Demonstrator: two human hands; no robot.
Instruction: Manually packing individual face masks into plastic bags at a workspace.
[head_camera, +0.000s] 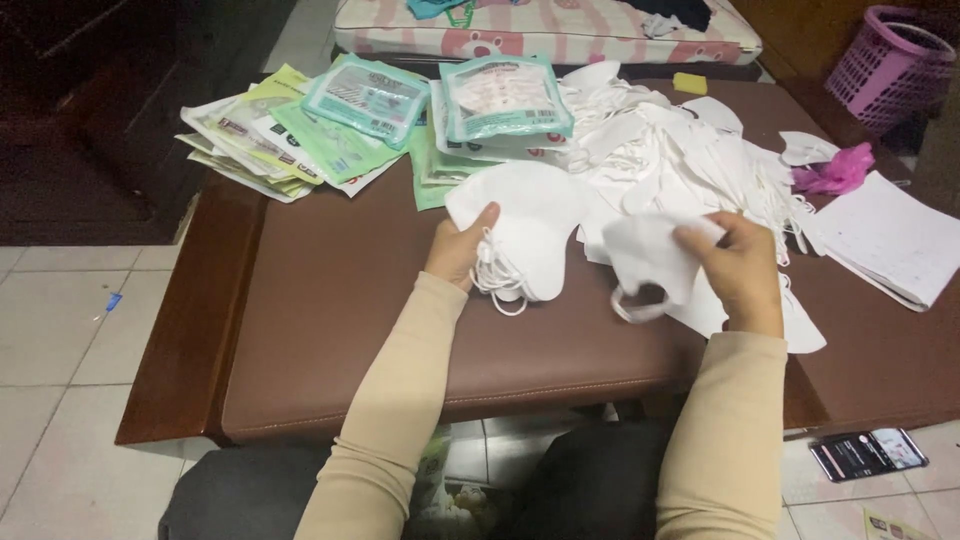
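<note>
Left hand (458, 252) fingers clamp one stack of white masks (530, 225); right hand (740, 268) fingers pinch one single mask (648, 255); far left, packets (365, 95) uncountable

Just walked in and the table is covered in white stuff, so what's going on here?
A person in beige sleeves sits at a brown padded table. The left hand holds a stack of white face masks, and the right hand grips a single mask. A loose heap of masks lies behind, with green and teal packets at the far left.
</note>
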